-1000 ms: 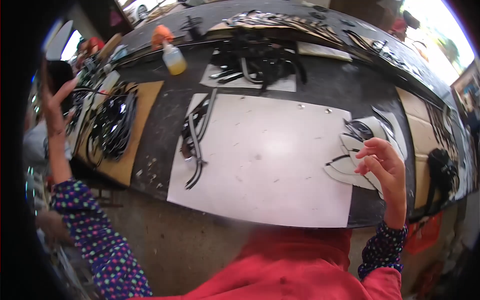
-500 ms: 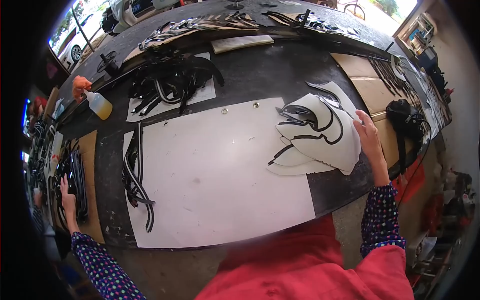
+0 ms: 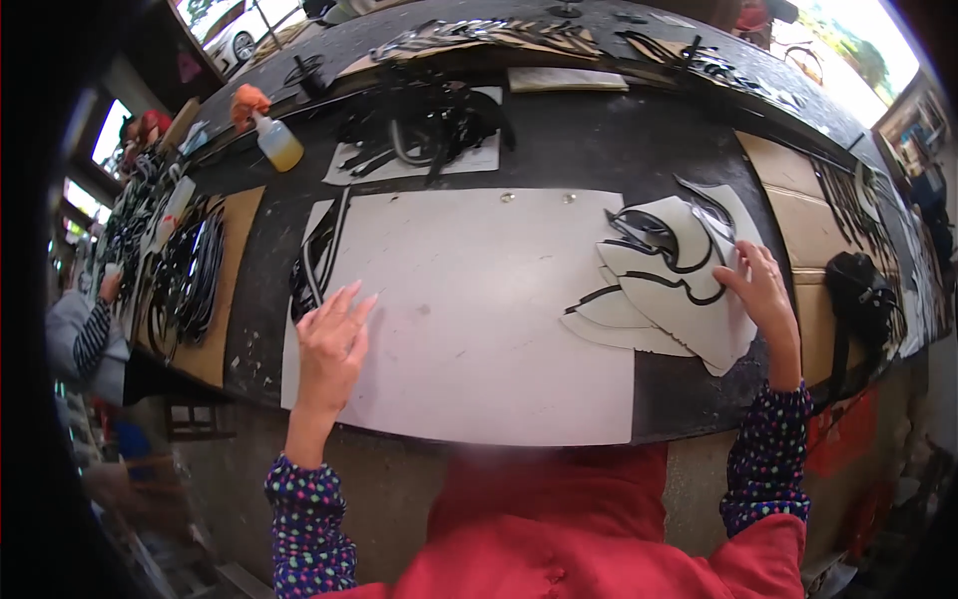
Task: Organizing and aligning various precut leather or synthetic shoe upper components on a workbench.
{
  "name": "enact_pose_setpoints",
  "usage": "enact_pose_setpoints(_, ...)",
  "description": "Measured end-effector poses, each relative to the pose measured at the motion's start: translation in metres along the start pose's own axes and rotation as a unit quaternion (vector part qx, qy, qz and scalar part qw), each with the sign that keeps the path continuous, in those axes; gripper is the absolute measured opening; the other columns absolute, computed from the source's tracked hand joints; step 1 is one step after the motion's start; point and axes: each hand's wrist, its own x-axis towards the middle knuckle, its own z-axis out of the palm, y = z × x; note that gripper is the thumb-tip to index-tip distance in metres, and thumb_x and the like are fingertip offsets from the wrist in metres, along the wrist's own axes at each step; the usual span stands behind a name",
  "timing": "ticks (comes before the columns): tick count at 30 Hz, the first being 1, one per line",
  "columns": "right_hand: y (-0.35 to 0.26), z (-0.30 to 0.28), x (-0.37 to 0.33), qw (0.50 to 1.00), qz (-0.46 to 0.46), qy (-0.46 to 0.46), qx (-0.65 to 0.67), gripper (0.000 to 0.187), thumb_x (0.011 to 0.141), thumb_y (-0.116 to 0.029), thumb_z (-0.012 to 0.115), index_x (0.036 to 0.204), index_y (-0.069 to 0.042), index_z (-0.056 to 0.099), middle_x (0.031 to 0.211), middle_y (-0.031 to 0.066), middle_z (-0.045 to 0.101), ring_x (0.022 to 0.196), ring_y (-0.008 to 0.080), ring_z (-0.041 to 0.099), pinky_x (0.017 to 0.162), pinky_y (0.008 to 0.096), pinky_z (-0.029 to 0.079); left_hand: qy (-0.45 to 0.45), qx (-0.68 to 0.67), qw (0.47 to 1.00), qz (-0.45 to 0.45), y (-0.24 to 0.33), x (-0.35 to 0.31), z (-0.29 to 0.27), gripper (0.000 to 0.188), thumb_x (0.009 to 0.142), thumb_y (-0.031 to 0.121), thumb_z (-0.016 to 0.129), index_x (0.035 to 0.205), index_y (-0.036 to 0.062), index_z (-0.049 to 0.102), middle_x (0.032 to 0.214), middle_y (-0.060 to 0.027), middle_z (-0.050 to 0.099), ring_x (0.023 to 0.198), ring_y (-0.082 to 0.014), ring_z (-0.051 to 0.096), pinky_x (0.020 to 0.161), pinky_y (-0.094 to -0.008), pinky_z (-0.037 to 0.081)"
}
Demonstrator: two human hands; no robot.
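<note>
The white pieces [image 3: 667, 304], a loose overlapping stack trimmed with black, lay over the right edge of the board [image 3: 489, 329] and onto the table [image 3: 619, 130]. The right hand [image 3: 763, 290] was by far the nearer to them, at their right side: the stack lay to its left, the upper pieces slanting from far left to near right. Its fingers were curved, thumb and forefinger apart; whether the tips touched the top piece, I could not tell.

Across the board, the left hand [image 3: 334, 344] had its fingers loosely spread and seemed to hold nothing. The strips [image 3: 324, 250] lay just beyond it along the board's left edge, their long axis running away from the person, their near ends hidden behind the fingers.

Farther out were a black pile [image 3: 429, 125], a spray bottle [image 3: 279, 147] and, to the right, a bag [image 3: 858, 290]. Single parts in the pile blurred together; a co-worker's sleeve [image 3: 93, 334] showed dimly at far left, most of that person cut off.
</note>
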Motion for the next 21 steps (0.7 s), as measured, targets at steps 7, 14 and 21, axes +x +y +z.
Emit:
enact_pose_setpoints(7,0.052,0.010,-0.002,0.991,-0.037,0.110,0.065,0.073,0.075,-0.025,0.086,0.134,0.001,0.051,0.104,0.0118,0.060,0.096,0.0214,0.057,0.086,0.0348,0.050,0.139,0.104,0.984,-0.039,-0.016,0.001,0.027,0.039,0.089,0.013,0.068,0.127,0.0043,0.064,0.131,-0.0126,0.062,0.117,-0.0296,0.058,0.098,-0.0396,0.048)
enact_pose_setpoints(14,0.062,-0.004,0.025,0.993,0.044,-0.033,0.104,0.068,0.070,-0.025,0.087,0.125,0.000,0.055,0.098,0.0086,0.062,0.087,0.0184,0.058,0.083,0.0334,0.051,0.086,0.183,0.957,-0.208,-0.035,0.015,0.025,0.036,0.090,0.018,0.066,0.123,0.0046,0.064,0.116,-0.0091,0.066,0.105,-0.0269,0.059,0.089,-0.0402,0.049)
enact_pose_setpoints(21,-0.007,-0.029,0.000,0.989,-0.066,-0.022,0.132,0.029,0.071,0.000,0.074,0.089,-0.003,0.051,0.094,0.0071,0.064,0.085,0.0153,0.057,0.085,0.0283,0.048,0.110,0.235,0.957,-0.130,-0.075,0.056,0.052,0.028,0.092,0.023,0.064,0.113,0.0052,0.066,0.118,-0.0077,0.066,0.111,-0.0256,0.057,0.087,-0.0402,0.049)
